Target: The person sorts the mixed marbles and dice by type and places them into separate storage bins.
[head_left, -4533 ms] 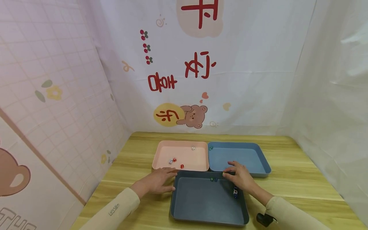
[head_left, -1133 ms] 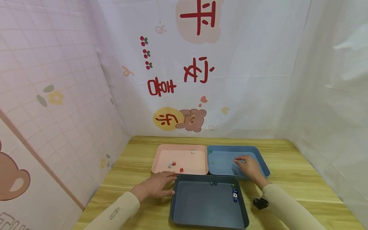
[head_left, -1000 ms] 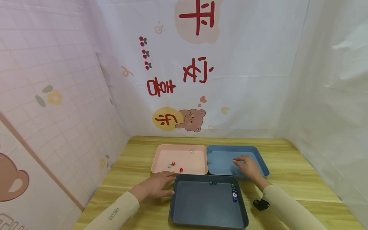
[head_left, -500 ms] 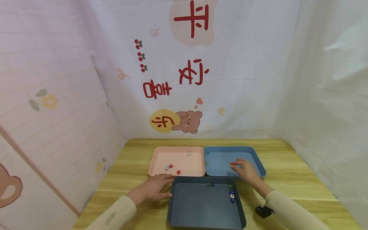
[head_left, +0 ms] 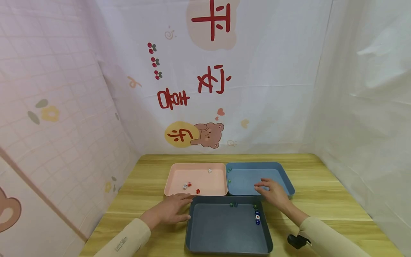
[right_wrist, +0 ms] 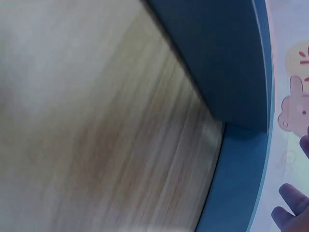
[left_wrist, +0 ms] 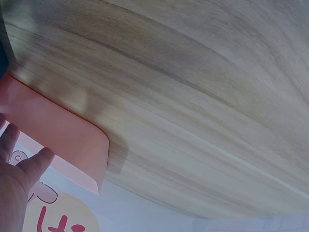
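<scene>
trays [head_left: 224, 232]: 3 | red dice [head_left: 198, 191]: 2, inside pink tray [head_left: 196, 175] | grips [head_left: 170, 210]: 2

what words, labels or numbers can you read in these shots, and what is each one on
"平": back cloth, top, on a peach patch, sideways
"安": same cloth, below it, sideways
"喜": same cloth, lower left, sideways
"乐": yellow circle beside the bear, sideways
Left sleeve: lettering too blurred to read
Dice: pips too small to count
</scene>
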`<control>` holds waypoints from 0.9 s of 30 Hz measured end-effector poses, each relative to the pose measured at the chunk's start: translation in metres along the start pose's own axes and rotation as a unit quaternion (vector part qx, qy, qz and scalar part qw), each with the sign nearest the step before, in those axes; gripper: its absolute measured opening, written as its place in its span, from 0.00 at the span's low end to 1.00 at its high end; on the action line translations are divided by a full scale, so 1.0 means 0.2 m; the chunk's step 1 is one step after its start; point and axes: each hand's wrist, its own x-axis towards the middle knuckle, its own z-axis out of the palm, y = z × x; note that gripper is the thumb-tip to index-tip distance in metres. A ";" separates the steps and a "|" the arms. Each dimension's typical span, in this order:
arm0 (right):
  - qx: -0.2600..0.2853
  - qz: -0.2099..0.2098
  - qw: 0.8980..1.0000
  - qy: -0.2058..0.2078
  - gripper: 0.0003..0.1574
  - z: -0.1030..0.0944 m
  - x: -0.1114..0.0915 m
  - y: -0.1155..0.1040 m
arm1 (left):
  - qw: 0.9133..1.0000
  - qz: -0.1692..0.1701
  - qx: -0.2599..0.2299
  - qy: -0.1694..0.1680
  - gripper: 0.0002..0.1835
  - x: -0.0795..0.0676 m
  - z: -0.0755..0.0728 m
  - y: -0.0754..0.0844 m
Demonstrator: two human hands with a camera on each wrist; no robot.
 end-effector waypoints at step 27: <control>-0.085 -0.065 0.994 -0.002 0.05 0.04 -0.14 -0.07 | 1.000 -0.002 0.000 -0.004 0.35 0.00 0.00 -0.01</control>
